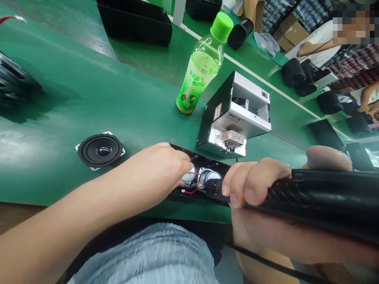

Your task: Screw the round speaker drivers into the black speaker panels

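Two round, silver-backed speakers (212, 176) sit in a long, narrow black housing (204, 158) near the front edge of the green tabletop (148, 130). The right hand (257, 181) is wrapped round a thick black handheld tool (322, 201) with a ribbed grip, probably a powered screwdriver, its nose at the nearer speaker. The left hand (162, 169) curls over the other one, fingertips hidden, so whether it grips or merely presses cannot be told. Good work here would mean standing the tool square to the fastening, bracing the housing against twist, and guiding the thin red wire (193, 192), just beside the nose, clear of the tip.
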{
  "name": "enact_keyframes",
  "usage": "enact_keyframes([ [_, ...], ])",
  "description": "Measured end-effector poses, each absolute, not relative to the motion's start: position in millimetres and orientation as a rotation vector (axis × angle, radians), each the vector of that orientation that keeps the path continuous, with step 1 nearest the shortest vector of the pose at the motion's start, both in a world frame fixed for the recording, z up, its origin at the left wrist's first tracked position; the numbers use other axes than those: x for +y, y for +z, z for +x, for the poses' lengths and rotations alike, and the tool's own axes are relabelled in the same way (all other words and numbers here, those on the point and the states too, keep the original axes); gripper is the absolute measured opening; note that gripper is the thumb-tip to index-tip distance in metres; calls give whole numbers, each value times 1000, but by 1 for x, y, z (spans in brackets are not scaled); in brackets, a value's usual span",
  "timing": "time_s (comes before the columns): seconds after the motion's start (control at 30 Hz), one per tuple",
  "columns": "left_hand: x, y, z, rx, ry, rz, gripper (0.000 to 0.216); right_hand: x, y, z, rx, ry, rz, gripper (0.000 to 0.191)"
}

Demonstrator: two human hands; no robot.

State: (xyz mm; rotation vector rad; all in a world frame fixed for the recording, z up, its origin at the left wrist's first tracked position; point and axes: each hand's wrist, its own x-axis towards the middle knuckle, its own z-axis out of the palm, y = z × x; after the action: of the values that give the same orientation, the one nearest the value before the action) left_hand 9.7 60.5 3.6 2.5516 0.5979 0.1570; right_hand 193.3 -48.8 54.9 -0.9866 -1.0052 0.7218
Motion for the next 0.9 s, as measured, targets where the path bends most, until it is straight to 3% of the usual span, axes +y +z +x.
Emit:
enact_keyframes([
  [0.37, 61, 2, 13, 582, 165, 2571, 6, -48, 52, 192, -974, 721, -1019, 48],
  [0.57, 58, 4, 10, 598, 149, 2599, 6, -36, 55, 199, -1216, 1027, -1085, 60],
  [0.9, 49, -1, 5, 548, 356, 2678, 17, -48, 42, 190, -1390, 770, -918, 33],
])
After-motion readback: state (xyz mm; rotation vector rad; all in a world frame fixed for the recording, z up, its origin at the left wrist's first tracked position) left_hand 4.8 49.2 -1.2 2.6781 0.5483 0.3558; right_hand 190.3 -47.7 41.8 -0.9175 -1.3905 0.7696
